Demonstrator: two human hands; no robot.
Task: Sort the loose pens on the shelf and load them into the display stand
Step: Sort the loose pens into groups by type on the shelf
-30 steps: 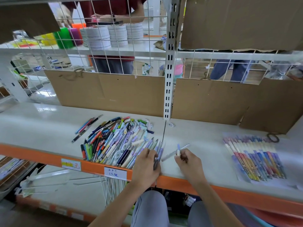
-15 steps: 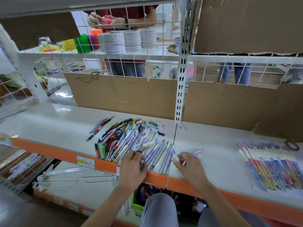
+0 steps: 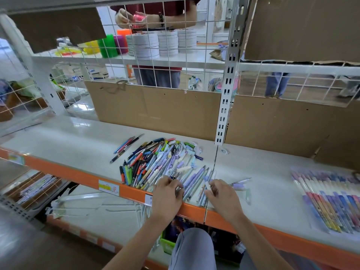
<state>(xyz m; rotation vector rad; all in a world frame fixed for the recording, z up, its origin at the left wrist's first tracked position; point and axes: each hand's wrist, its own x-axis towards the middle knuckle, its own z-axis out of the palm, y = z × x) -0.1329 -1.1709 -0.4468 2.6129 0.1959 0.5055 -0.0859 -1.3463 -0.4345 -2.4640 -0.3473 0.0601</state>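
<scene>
A long white shelf (image 3: 58,139) with an orange front edge is running across the whole view, sitting inside a metal rack whose perforated white upright (image 3: 227,90) is standing at the back middle. Brown cardboard panels (image 3: 155,110) are leaning along the rear of the shelf, and a white wire grid (image 3: 165,55) above them is screening a second aisle where a person in a dark red top (image 3: 155,10) is handling something pink behind stacks of white tape rolls (image 3: 145,46). At the far right of the shelf a clear packet of coloured pens (image 3: 329,199) is lying flat. The pile of loose pens (image 3: 155,162) is spreading over the shelf's middle, reaching its front edge, with a few separate pens (image 3: 124,148) lying just to its left. The left hand (image 3: 168,193) is resting at the near edge of the pile, its fingers curled around a slim dark pen. The right hand (image 3: 222,195) is just beside it, its fingers pinching a white-barrelled pen (image 3: 207,185), while a pale purple pen (image 3: 238,183) is lying right beside it
</scene>
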